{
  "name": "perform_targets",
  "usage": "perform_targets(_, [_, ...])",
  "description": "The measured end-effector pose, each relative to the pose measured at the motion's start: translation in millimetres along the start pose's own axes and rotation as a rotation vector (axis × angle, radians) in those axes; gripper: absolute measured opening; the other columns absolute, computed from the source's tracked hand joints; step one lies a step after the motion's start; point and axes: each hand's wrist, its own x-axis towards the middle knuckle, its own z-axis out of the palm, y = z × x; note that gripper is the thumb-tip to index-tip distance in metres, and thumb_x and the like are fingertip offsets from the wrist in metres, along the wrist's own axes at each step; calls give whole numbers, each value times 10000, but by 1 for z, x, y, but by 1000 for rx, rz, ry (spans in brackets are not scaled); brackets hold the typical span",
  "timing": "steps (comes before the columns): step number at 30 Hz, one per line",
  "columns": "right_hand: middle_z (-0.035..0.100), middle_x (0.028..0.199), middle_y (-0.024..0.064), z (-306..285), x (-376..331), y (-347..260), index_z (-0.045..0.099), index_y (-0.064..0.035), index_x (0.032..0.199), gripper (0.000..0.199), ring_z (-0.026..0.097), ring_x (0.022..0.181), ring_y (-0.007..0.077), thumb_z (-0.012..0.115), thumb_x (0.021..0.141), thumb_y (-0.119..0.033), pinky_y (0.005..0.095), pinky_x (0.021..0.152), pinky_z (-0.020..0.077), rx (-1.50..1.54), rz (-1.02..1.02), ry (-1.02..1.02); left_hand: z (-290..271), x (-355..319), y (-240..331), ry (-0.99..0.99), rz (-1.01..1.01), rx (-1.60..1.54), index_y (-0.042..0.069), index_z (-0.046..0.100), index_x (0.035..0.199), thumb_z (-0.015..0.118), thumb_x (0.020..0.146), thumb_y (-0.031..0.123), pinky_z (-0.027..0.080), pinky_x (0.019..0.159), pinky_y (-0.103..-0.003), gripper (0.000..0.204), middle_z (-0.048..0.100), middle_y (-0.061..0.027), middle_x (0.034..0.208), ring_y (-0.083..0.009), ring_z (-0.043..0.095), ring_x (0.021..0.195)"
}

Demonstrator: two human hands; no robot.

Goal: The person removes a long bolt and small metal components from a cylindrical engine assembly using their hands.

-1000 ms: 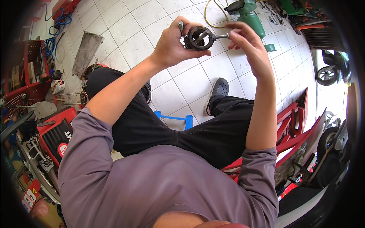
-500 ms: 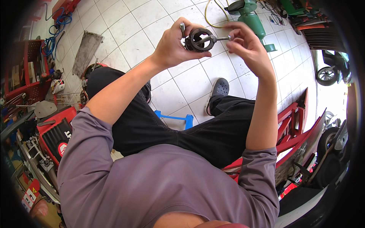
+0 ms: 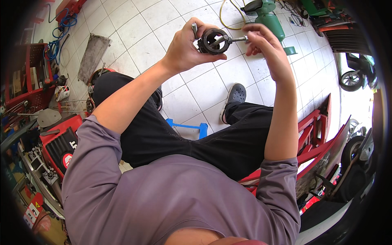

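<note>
Two hands work high in the view, at about twelve o'clock, over the white tiled floor (image 3: 204, 87). The left hand (image 3: 185, 49) is clenched around a dark round metal part (image 3: 214, 41), a ring-shaped housing with a bar across its opening. The right hand (image 3: 265, 45) pinches a thin metal shaft (image 3: 237, 39) that sticks out of the part at three o'clock. To do this well, I judge the left grip should stay firm and steady while the right turns the shaft in line with its axis, not cocked. Only one container shows: a red shelf rack (image 3: 30, 81) at nine o'clock, its contents too small to tell.
</note>
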Motion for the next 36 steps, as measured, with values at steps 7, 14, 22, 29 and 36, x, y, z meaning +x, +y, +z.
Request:
perform_targets(7, [606, 833, 20, 5, 0, 4, 645, -11, 1069, 417, 566, 698, 90, 699, 876, -376, 225, 704, 455, 62, -50, -4, -1, -1, 0, 11, -22, 0, 117, 307, 904, 925, 653, 189, 548, 806, -258, 671, 702, -117, 1004, -158, 695, 901])
perform_targets(14, [567, 788, 4, -5, 6, 9, 640, -1, 1072, 417, 567, 689, 82, 630, 927, -391, 206, 614, 431, -43, 136, -169, 0, 1, 3, 4, -17, -5, 116, 298, 899, 927, 651, 187, 549, 798, -262, 680, 704, -124, 1003, -162, 694, 895])
perform_targets(22, [566, 786, 18, -1, 5, 3, 620, -8, 1069, 428, 546, 641, 59, 598, 944, -417, 190, 556, 407, 36, 109, -52, 0, 0, 1, 6, -9, -8, 117, 299, 903, 922, 658, 189, 553, 809, -264, 673, 703, -130, 1013, -173, 699, 911])
perform_targets(29, [581, 802, 18, 3, -2, 0, 608, -19, 1125, 378, 557, 671, 60, 650, 917, -331, 197, 601, 431, 122, -68, -45, -2, 1, 1, 13, -8, 2, 118, 305, 904, 920, 659, 180, 554, 808, -263, 665, 701, -129, 1020, -170, 698, 912])
perform_targets(36, [556, 658, -25, 7, 6, 5, 613, -32, 942, 380, 507, 544, 34, 626, 944, -412, 169, 505, 387, 142, 170, -128, 0, 0, 1, 15, -27, -34, 120, 311, 903, 921, 659, 177, 551, 806, -260, 660, 703, -123, 1019, -166, 696, 912])
